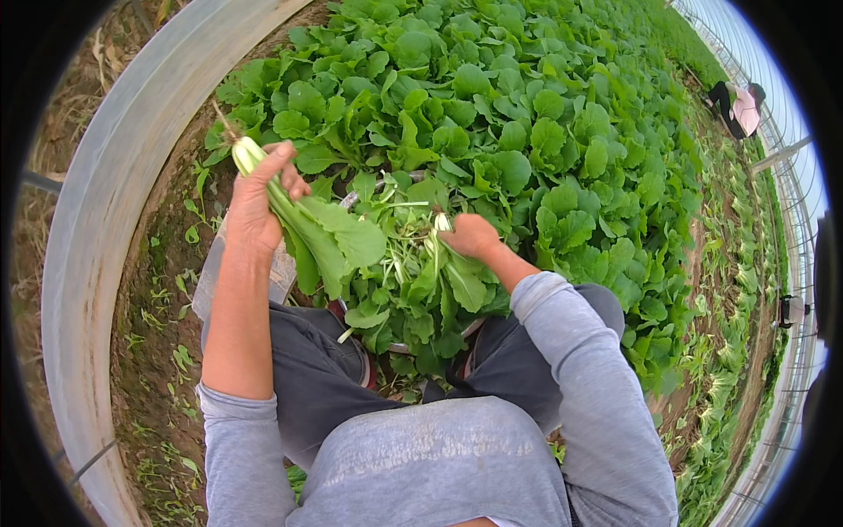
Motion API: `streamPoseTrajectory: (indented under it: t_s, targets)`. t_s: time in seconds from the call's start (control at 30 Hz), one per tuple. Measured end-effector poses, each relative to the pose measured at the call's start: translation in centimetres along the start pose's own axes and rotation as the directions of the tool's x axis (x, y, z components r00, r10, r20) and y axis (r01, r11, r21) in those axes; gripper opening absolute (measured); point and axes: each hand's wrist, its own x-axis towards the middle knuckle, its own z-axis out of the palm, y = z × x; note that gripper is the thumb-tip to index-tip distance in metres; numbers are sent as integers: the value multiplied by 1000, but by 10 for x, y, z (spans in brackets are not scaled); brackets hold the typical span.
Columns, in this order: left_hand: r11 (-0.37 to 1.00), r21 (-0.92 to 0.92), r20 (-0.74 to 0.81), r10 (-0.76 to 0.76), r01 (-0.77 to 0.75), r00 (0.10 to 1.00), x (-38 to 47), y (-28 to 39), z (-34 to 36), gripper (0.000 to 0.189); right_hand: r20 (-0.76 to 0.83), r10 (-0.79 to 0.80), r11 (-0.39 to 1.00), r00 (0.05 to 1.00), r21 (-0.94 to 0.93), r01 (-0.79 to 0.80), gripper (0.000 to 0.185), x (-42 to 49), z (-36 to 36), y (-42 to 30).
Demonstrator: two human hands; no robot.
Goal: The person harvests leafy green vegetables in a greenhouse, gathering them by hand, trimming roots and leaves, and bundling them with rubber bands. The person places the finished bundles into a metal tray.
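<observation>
My left hand [263, 197] is closed around a bunch of leafy greens [329, 230], with pale stalks and a thin root pointing up and the leaves hanging to the right. Lower and to the right, my right hand [471, 235] grips another leafy green plant [436, 245] near its white stem base, roots uppermost. Beneath both hands, between my knees, lies a heap of loose leaves and cut stalks [395, 253]. It rests in a shallow round container whose metal-looking rim [398, 347] shows only in parts under the leaves.
A dense bed of growing greens [514, 118] spreads ahead and right. Plastic greenhouse sheeting [85, 230] curves along the left, beside bare soil [151, 369] with small seedlings. Pulled plants [718, 382] lie in rows at right. A person [741, 109] crouches at far right.
</observation>
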Motion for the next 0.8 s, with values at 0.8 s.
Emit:
streamPoseTrajectory:
  t_s: [0.8]
  targets:
    - [911,363,24,-217,194,976,-21,-18,15,25,108,-171,827,979,556,83,20,-16,-84,-15]
